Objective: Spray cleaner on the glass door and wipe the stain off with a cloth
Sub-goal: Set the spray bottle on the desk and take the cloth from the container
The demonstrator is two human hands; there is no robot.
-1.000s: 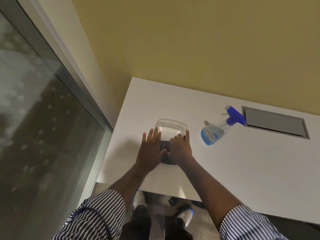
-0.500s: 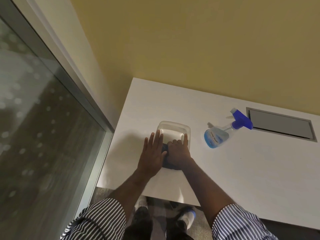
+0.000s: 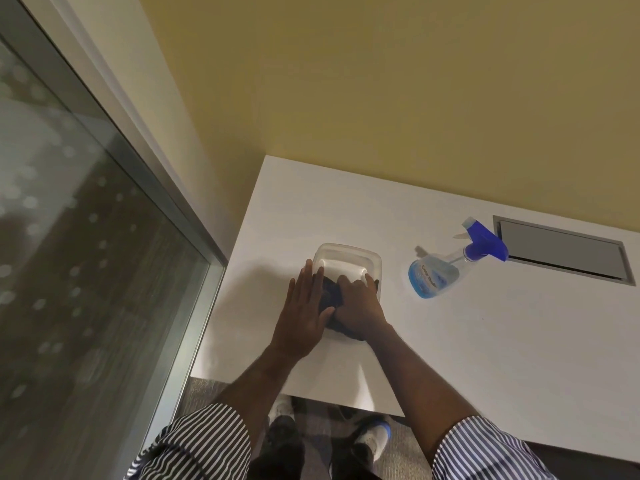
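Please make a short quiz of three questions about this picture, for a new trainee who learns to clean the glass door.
1. True or false: the spray bottle is held in the left hand.
2. Which thing do both hands touch? A) the dark cloth B) the metal hatch in the table C) the glass door
3. Fill in: the cloth lies partly in a clear plastic ____.

Key
1. False: the bottle lies on the white table, to the right of both hands.
2. A: the right hand presses on it and the left lies flat beside it.
3. container
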